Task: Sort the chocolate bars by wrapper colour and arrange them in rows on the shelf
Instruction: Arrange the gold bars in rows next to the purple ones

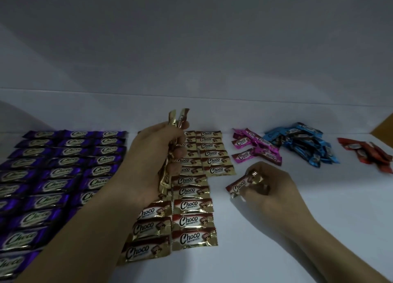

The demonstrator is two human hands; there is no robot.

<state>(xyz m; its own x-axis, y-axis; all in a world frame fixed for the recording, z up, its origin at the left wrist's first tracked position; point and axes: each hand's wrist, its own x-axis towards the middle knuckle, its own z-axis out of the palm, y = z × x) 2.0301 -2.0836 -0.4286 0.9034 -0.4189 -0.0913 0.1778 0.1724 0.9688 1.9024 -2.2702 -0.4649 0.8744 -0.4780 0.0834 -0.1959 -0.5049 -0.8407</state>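
From my remote station I read one brand word, "Choco", in dark script on the gold-wrapped bars (192, 221) laid in rows at centre. The same word sits on a pale oval on each of the purple-wrapped bars (63, 172) at left, and on white patches on the pink-wrapped bars (243, 156). It also shows on the gold-and-brown bar (239, 185) pinched in the right hand (268, 189). A finer line under each logo is too small to read. Print on the blue-wrapped bars (302, 144) and red-wrapped bars (370, 153) is illegible.
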